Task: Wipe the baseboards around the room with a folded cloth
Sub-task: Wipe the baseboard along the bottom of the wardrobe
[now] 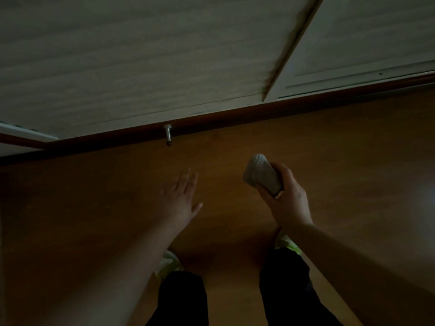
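Standing over a wood floor (329, 161) in dim light, a person holds a folded cloth (260, 175) in the right hand (286, 203), fingers and thumb curled round its lower end, the rounded fold pointing toward the wall. The left hand (180, 196) hangs flat, fingers straight, holding nothing. Ahead runs the dark baseboard (235, 114) under pale wall panels (141, 55), with a metal doorstop (168, 135) jutting from it, between the hands and the board. The cloth is in the air, well apart from the baseboard, so wiping looks not yet begun on this stretch. Doing it well likely means crouching, pressing the fold flat along the top edge, then working round the doorstop rather than skipping it.
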A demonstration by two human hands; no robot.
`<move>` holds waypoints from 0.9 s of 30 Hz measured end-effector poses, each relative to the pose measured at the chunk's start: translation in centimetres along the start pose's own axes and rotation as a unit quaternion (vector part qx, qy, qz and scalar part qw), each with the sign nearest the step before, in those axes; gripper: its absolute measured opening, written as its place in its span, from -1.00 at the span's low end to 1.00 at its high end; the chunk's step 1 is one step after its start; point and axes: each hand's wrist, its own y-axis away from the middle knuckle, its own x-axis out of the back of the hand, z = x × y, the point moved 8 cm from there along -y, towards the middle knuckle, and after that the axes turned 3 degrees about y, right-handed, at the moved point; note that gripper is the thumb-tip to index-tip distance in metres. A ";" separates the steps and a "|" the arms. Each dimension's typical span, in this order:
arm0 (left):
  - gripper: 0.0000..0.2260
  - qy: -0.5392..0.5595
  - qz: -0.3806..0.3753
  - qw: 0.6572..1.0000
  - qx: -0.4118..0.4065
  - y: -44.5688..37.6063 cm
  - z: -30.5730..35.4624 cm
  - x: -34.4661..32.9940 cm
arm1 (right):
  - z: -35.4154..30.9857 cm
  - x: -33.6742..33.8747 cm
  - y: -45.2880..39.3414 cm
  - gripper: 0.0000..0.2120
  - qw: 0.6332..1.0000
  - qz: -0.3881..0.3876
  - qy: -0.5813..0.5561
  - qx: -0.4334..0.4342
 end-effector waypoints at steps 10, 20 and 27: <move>-0.20 -0.022 0.022 0.998 -0.058 -7.3 -2.4 -6.4 | 4.1 -9.9 -4.7 -0.48 0.999 0.017 -0.040 0.017; 0.00 0.014 -0.051 0.998 0.023 -18.6 -4.8 -13.7 | 7.6 -17.8 -12.6 -0.47 0.997 0.054 -0.029 0.051; 0.15 0.116 0.008 0.992 0.045 -23.2 -5.2 -16.8 | 7.3 -23.2 -18.7 -0.47 0.991 0.083 -0.070 0.074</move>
